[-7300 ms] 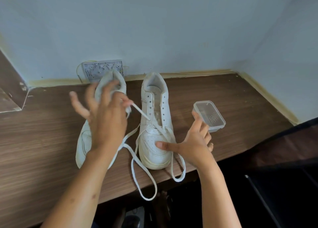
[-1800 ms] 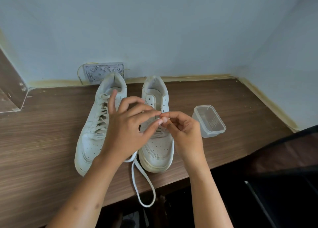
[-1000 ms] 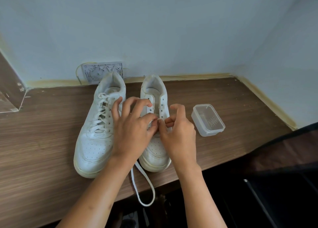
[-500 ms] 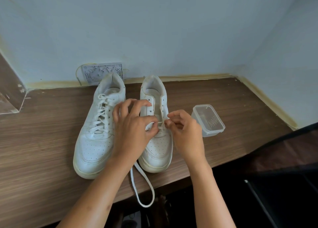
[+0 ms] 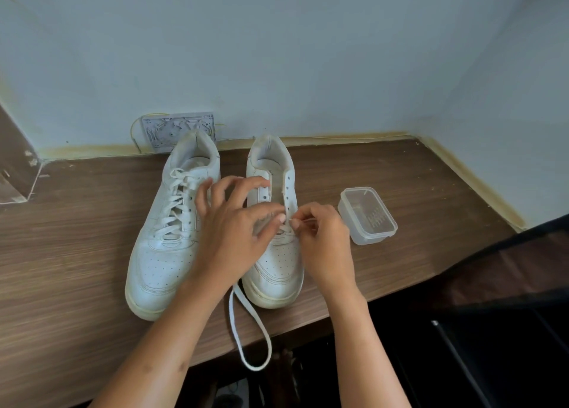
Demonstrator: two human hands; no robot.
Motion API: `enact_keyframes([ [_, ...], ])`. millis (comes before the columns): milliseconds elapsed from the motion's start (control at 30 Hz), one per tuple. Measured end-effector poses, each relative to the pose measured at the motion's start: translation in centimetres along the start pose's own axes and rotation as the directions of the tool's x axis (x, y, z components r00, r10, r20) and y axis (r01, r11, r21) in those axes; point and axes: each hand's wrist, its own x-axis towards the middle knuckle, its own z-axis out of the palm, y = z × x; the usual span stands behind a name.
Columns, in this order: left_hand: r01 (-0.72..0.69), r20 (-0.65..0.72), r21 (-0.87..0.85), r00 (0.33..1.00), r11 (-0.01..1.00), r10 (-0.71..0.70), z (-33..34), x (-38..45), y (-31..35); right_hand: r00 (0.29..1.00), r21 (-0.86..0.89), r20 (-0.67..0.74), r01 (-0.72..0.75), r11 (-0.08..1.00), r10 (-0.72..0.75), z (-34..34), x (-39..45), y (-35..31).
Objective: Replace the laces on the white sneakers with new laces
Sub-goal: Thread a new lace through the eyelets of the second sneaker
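Observation:
Two white sneakers stand side by side on the wooden table, toes toward me. The left sneaker (image 5: pixel 160 247) is fully laced. The right sneaker (image 5: pixel 277 263) has only its lowest eyelets laced, and its upper eyelets are bare. My left hand (image 5: pixel 237 232) lies over the right sneaker's left side, thumb and forefinger pinching the white lace at the tongue. My right hand (image 5: pixel 323 241) pinches the lace end at the right eyelet row. A loop of the white lace (image 5: pixel 246 330) hangs over the table's front edge.
A small clear plastic container (image 5: pixel 368 215) sits to the right of the sneakers. A grey embossed plate (image 5: pixel 175 127) leans on the wall behind the left sneaker. The table (image 5: pixel 67 253) ends close to me; walls close off the back and right.
Both hands have stayed at the right sneaker's lower eyelets, fingers shifting slightly as they work the lace. My right hand moved a little to the right. The hanging loop is unchanged.

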Motion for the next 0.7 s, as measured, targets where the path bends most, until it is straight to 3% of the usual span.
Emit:
enact_keyframes([
  [167,0.005,-0.076,0.004,0.997,1.0,-0.004,-1.6,0.4,-1.4,0.969,-0.017,-0.222,-0.117,0.993,0.111,-2.2,0.3,0.2],
  [267,0.013,-0.025,-0.01,1.0,1.0,-0.013,-1.8,0.4,-1.6,0.894,-0.053,-0.415,-0.209,0.976,0.169,-3.1,0.4,0.9],
  [367,0.007,0.033,-0.045,0.999,0.999,-0.006,-2.0,0.4,-2.0,0.861,-0.216,-0.458,-0.347,0.913,0.219,-3.1,0.5,1.4],
  [433,-0.008,0.073,-0.073,0.997,0.997,0.014,-2.1,0.4,-2.3,0.902,-0.283,-0.394,-0.301,0.911,0.176,-3.0,0.5,1.5],
  [500,-0.026,0.099,-0.087,0.995,0.996,0.034,-2.1,0.4,-2.4,0.974,-0.288,-0.211,-0.142,0.947,0.082,-2.8,0.5,1.3],
  [600,-0.034,0.116,-0.097,0.992,0.995,0.045,-1.7,0.3,-1.9,0.999,-0.294,0.039,0.02,0.956,-0.009,-2.0,0.5,0.9],
  [700,-0.046,0.145,-0.059,0.988,0.997,0.054,-1.4,0.1,-1.7,0.998,-0.299,0.031,0.062,0.952,-0.056,-1.5,0.5,0.9],
])
